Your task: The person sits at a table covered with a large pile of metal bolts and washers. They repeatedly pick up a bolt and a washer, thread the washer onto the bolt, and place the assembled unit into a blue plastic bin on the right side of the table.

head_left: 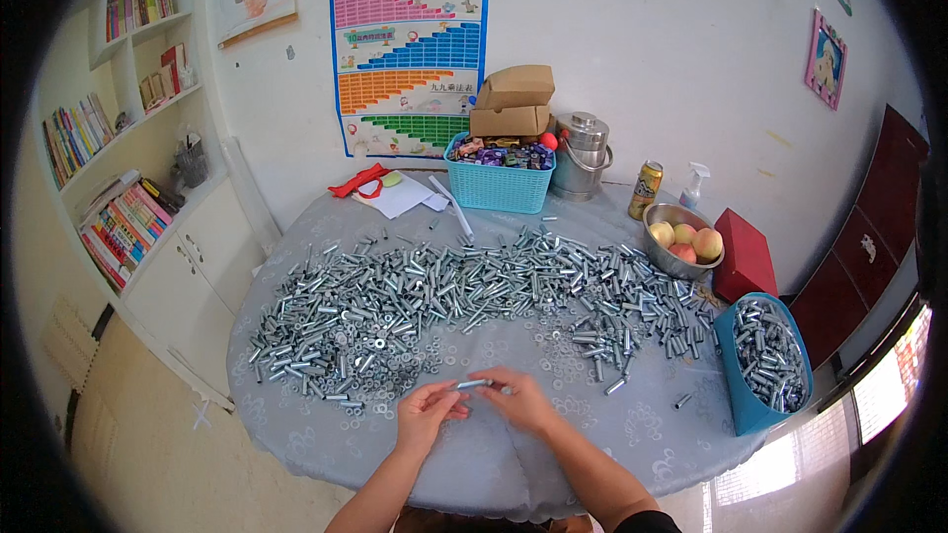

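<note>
Between my two hands, over the near middle of the table, a silvery expansion bolt (471,385) lies almost level. My left hand (425,417) is closed in a pinch on its left end. The fingers of my right hand (520,402) close around the right end, where a small ring-like metal part shows; whether it is a nut or a washer I cannot make out. Beyond my hands spreads a wide heap of loose metal sleeves and bolts (474,281). Flat washers (379,343) lie scattered along the heap's near edge.
At the right edge a blue bin (748,417) is full of metal bolts. Behind it are a red box (748,255), a steel bowl (664,258) of fruit and a can (646,190). A turquoise basket (499,188) of wrapped sweets and a metal pot (581,178) stand along the wall.
</note>
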Available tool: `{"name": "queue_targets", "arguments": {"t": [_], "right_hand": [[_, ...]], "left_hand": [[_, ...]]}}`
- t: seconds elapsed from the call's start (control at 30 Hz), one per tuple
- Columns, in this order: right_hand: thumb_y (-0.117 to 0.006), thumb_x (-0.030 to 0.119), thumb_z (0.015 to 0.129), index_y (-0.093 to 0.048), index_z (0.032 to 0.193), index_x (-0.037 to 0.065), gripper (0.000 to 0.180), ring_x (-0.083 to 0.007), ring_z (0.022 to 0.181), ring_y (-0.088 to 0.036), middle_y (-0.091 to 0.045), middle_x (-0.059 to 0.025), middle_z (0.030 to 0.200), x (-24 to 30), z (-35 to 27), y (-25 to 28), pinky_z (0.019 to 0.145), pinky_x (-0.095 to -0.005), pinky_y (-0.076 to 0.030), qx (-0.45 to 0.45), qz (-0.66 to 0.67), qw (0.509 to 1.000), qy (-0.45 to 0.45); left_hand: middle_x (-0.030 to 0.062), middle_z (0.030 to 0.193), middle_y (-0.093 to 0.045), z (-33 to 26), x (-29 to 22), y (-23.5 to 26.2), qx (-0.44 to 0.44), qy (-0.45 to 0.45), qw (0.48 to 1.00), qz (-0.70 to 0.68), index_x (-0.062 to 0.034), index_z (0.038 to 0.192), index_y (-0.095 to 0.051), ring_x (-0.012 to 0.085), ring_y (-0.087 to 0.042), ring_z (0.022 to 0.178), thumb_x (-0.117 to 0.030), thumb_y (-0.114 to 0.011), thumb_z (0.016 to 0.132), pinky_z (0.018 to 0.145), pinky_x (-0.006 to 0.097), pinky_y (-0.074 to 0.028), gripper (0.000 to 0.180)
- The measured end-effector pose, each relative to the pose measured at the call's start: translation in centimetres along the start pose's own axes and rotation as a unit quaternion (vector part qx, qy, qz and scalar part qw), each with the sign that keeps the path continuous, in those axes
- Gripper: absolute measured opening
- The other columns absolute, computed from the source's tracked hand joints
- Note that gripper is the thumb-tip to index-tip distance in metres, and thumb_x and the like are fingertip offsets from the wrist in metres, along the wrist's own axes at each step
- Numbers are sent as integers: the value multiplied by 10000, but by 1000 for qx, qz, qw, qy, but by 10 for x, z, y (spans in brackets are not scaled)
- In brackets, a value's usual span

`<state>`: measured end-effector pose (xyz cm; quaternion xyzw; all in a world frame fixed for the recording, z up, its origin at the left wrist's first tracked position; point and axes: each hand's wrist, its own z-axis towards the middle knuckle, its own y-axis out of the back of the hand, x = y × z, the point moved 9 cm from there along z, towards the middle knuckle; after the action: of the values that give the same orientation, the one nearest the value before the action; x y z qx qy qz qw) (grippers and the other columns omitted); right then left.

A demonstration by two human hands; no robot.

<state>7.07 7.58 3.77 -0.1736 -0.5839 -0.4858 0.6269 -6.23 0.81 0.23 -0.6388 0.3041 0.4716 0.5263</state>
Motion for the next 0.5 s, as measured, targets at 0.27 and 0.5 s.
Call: {"name": "queue_targets", "arguments": {"t": [0.27, 0.5], "right_hand": [[-656, 67, 715, -647, 991, 67, 276, -262, 818, -562, -614, -100, 846, -14, -18, 147, 756, -356, -436, -376, -350, 858, -15], [-681, 135, 689, -608, 1026, 49, 356, -324, 1060, -452, -537, -120, 1095, -20, -29, 164, 896, -438, -348, -409, -468, 782, -43]], "left_hand": [[165, 892, -638, -1, 4, 16, -29, -3, 999, 28, 46, 996, -581, 162, -613, 697, -52, -543, 866, 623, 295, -548, 167], [119, 881, -646, 3, -2, 12, -4, -38, 997, 74, 20, 993, -597, 142, -614, 729, -75, -560, 867, 638, 257, -526, 162]]}}
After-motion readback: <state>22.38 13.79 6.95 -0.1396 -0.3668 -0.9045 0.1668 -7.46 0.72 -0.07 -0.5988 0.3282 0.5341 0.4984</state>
